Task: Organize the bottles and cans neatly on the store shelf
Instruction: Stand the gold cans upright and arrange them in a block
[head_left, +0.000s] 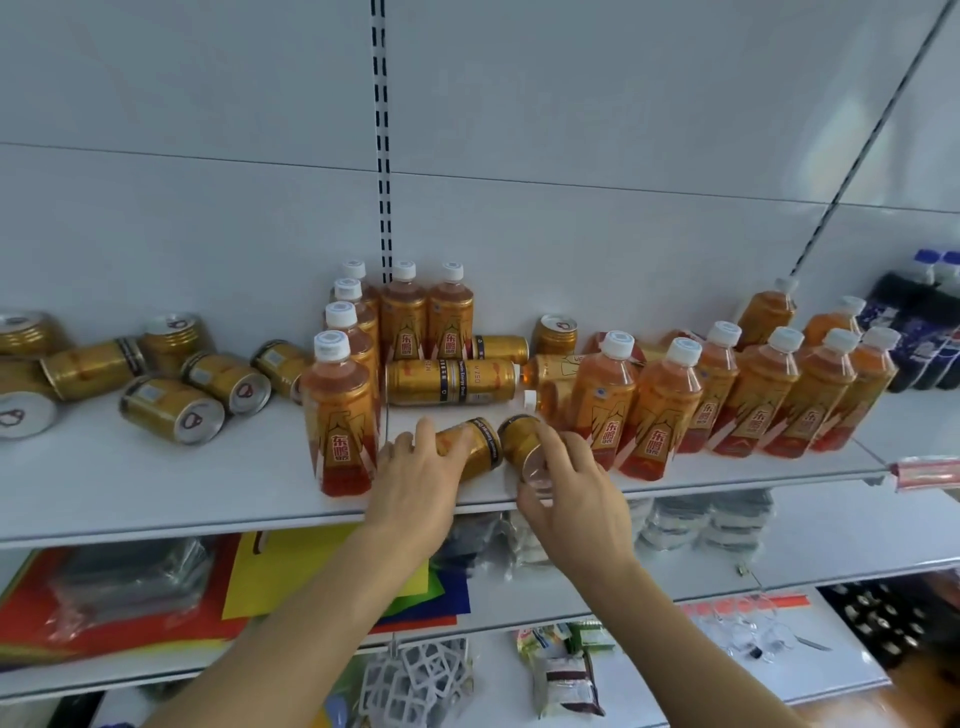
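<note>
While cylindrical gold cans lie toppled, left hand (415, 483) and right hand (574, 499) each clasp one.

The orange bottles (343, 410) in front of me have two big red Chinese signs, 东鹏, on their labels. The long gold can (452, 382) lying behind my fingers shows small letters on its dark band, too blurry for me to read.

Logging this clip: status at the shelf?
Left hand and right hand each grip a toppled gold metal can. Upright orange plastic bottles flank them.
</note>
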